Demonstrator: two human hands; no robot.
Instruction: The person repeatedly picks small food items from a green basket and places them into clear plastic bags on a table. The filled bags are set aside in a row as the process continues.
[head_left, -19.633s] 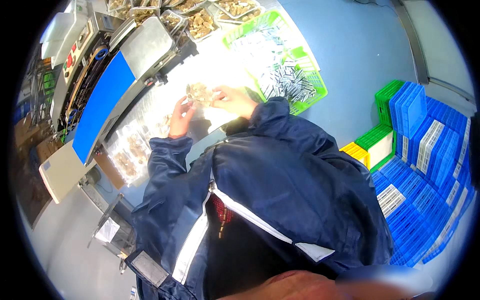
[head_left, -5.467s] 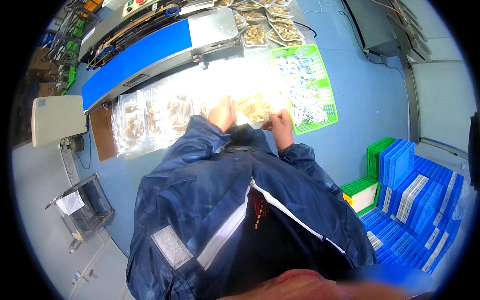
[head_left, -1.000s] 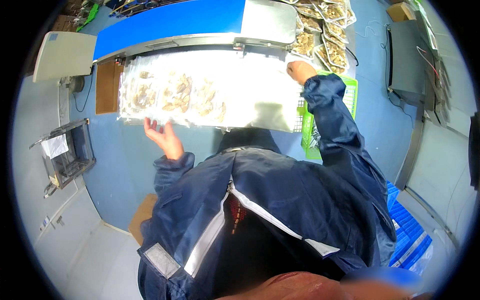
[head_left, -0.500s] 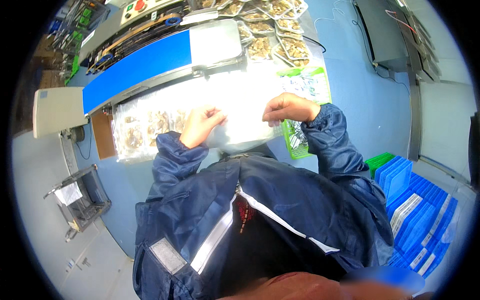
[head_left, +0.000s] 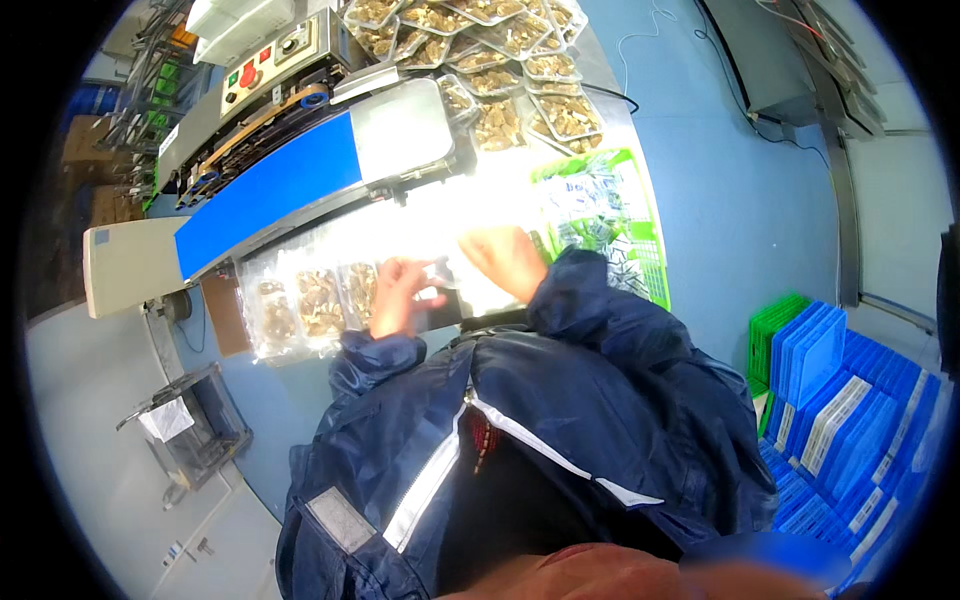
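My left hand (head_left: 398, 296) is at the near edge of a brightly lit table. Its fingers are bent and closed around something pale that glare keeps me from making out. Close by on its right, my right hand (head_left: 508, 262) reaches in over the glaring white surface; its fingers are washed out and blurred. Left of my left hand lie clear plastic bags (head_left: 318, 302) of brownish dried pieces, perhaps mushrooms, side by side. Beyond my right forearm, a green basket (head_left: 652, 240) holds many small white-and-dark sachets.
A machine with a blue conveyor belt (head_left: 270, 197) and a control panel (head_left: 268, 70) stands across the table's far left. Clear trays (head_left: 498, 125) of brown pieces are piled at the back. Blue crates (head_left: 850, 420) and green crates (head_left: 772, 335) are stacked on the right.
My right hand has moved left, away from the basket and closer to my left hand. My left hand has come slightly down. The whole view has shifted a little.
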